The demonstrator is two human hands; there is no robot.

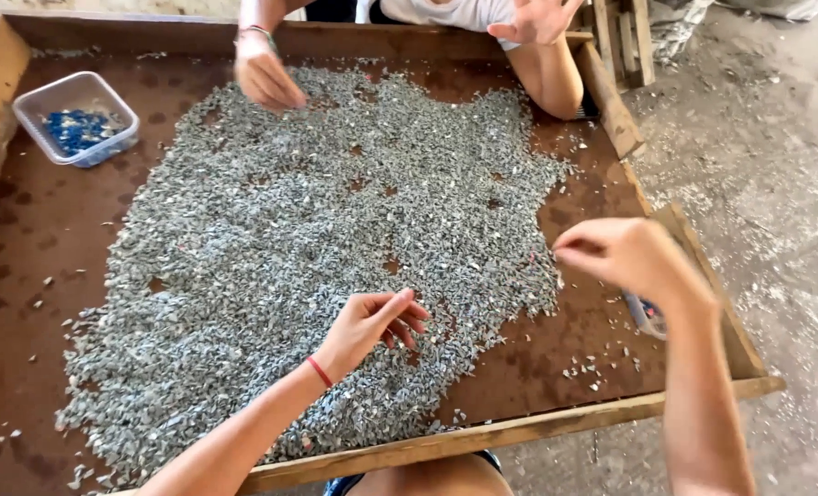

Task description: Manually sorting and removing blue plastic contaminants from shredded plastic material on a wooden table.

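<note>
A wide layer of small grey flakes [335,211] covers a brown board in a wooden frame [556,424]. My left hand [372,323], with a red band at the wrist, hovers just over the near part of the flakes, fingers loosely curled and apart, palm up. My right hand [622,257] is raised above the board's right edge with its fingers pinched together; whether a flake is between them cannot be made out. Under that wrist a small clear container [646,315] with blue bits peeks out.
A clear plastic tub [76,118] with blue pieces stands at the far left of the board. Across the frame another person's hand [266,75] rests on the flakes and their other hand [535,20] is lifted. Dusty concrete floor [767,184] lies to the right.
</note>
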